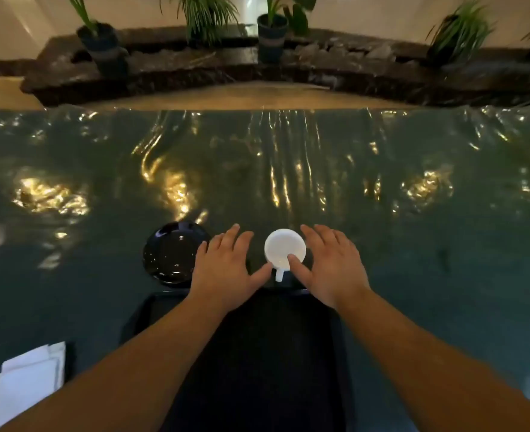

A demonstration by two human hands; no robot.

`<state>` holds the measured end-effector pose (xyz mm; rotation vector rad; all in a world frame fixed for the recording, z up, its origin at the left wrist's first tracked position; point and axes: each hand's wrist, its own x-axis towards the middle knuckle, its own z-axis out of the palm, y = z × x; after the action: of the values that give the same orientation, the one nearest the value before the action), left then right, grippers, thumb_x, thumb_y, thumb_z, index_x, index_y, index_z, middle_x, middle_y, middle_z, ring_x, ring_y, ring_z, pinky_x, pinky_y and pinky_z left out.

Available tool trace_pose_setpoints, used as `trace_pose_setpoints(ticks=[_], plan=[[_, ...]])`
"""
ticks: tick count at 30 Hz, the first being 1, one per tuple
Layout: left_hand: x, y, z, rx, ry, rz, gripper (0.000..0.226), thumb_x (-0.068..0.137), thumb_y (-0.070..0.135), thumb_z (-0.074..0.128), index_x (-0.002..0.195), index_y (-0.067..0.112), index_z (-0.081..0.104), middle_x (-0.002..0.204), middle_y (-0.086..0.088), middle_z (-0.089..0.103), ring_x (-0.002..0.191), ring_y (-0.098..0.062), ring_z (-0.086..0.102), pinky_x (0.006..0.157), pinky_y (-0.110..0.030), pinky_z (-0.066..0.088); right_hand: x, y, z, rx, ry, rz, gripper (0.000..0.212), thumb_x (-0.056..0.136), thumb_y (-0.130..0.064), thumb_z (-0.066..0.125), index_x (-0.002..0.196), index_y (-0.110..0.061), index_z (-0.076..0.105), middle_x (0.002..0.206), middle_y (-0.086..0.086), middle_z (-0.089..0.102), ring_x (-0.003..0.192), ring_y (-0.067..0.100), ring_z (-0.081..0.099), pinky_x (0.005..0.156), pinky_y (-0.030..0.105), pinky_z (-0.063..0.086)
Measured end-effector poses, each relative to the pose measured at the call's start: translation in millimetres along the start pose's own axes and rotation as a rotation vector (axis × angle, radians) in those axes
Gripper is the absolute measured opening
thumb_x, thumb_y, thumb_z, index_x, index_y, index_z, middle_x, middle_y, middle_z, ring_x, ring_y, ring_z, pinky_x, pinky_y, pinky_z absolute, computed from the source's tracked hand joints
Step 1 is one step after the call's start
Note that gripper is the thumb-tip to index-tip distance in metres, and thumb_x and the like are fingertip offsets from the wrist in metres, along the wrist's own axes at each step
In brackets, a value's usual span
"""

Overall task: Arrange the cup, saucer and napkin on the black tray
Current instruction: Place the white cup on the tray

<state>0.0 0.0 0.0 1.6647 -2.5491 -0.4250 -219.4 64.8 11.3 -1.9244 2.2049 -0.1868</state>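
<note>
From the head camera, a table (413, 244) draped in a glossy green, wrinkled cover fills most of the picture, catching warm spots of light. A white cup (284, 247) stands upright on the cover just beyond the far edge of the black tray (257, 353), its handle pointing back toward the person. The left hand (226, 263) lies palm down with fingers spread just left of the cup, its thumb reaching to the base of the handle; it grasps nothing. The right hand (329, 263) is also spread, palm down, just right of the cup, with its thumb resting over the near rim; the fingers are not closed around the cup, so it too is released rather than gripping. Both forearms stretch over the tray, which lies flat at the near edge of the table, and nothing can be seen on the parts of it that show. A glossy black saucer (173, 254) sits on the cover to the left of the left hand, off the tray and near its far left corner. A folded white napkin (30, 381) lies on the cover at the lower left, well apart from the tray's left side. Past the table's far edge, a dark stone ledge (195, 70) carries several potted plants (271, 29) against a pale wall.
</note>
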Motion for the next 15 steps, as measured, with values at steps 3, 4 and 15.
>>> trace_pose_setpoints(ticks=[3, 4, 15], plan=[[8, 7, 19, -0.035, -0.05, -0.029, 0.092, 0.083, 0.087, 0.034, 0.155, 0.029, 0.035, 0.162, -0.004, 0.04, 0.146, -0.028, 0.039, 0.119, -0.057, 0.03, 10, 6, 16, 0.199, -0.011, 0.078, 0.073, 0.096, -0.068, 0.039, 0.155, -0.025, 0.034, 0.154, 0.003, 0.045, 0.136, 0.028, 0.043, 0.107, 0.047, 0.041], [10, 8, 24, -0.063, -0.055, -0.033, 0.092, 0.083, 0.086, 0.035, 0.155, 0.028, 0.035, 0.16, -0.004, 0.044, 0.144, -0.027, 0.041, 0.119, -0.055, 0.031, 14, 8, 20, 0.249, -0.036, 0.106, 0.072, 0.097, -0.067, 0.039, 0.156, -0.026, 0.034, 0.155, 0.002, 0.044, 0.135, 0.027, 0.044, 0.106, 0.046, 0.042], [27, 21, 55, -0.456, -0.196, -0.196, 0.059, 0.093, 0.055, 0.056, 0.146, 0.032, 0.043, 0.104, 0.007, 0.069, 0.09, -0.016, 0.063, 0.063, -0.03, 0.046, 35, 11, 49, 0.64, -0.088, 0.319, 0.04, 0.103, -0.027, 0.048, 0.142, -0.025, 0.055, 0.127, 0.002, 0.067, 0.109, 0.022, 0.063, 0.088, 0.038, 0.057]])
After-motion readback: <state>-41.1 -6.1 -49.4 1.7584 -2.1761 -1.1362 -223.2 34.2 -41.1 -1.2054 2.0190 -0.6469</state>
